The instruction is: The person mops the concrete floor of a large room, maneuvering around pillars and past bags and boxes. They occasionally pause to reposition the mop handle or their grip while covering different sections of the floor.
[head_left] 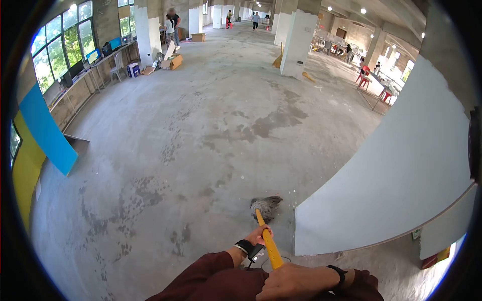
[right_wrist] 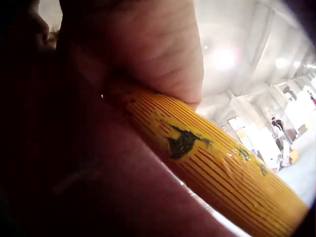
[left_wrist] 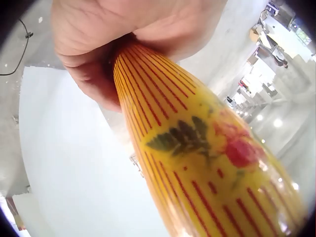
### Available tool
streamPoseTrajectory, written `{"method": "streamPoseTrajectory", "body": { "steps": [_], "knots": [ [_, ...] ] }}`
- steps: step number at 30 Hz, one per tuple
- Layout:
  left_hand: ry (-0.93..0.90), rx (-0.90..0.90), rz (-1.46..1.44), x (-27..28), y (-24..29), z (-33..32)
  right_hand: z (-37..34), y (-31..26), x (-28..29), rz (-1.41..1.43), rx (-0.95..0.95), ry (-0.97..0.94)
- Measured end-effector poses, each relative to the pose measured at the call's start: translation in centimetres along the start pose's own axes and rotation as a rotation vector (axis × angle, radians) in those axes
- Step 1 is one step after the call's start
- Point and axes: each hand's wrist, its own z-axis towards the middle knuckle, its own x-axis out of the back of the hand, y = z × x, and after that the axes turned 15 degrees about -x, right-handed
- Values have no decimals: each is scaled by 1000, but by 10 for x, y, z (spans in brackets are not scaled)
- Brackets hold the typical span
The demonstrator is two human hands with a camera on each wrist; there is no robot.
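A mop with a yellow handle (head_left: 271, 249) slants away from the body in the head view. Its grey string head (head_left: 266, 207) lies on the concrete floor. Partway down the handle, my left hand (head_left: 259, 235) grips it, fingers wrapped round. Nearer the body, my right hand (head_left: 296, 282) holds the handle's upper end. Seen from the left wrist, the handle (left_wrist: 197, 148) shows red stripes and a printed flower below the curled left hand (left_wrist: 133, 29). From the right wrist, the striped handle (right_wrist: 207, 163) runs out from under the right hand (right_wrist: 158, 49), beside a dark sleeve.
Damp patches (head_left: 271, 123) mark the floor ahead. A large white panel (head_left: 391, 165) stands close on the right, a blue panel (head_left: 47, 130) on the left. Farther off are a pillar (head_left: 299, 45), cardboard boxes (head_left: 173, 62), a desk row with monitors (head_left: 93, 56) and several people.
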Motion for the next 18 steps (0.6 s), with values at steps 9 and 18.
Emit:
{"method": "streamPoseTrajectory", "body": {
  "steps": [9,18],
  "knots": [
    [234,-215,-220,54,72,-21,48,72,47,352,-141,-138],
    [489,-342,309,163,192,-112,127,178,57,679,-295,-68]
  ]
}}
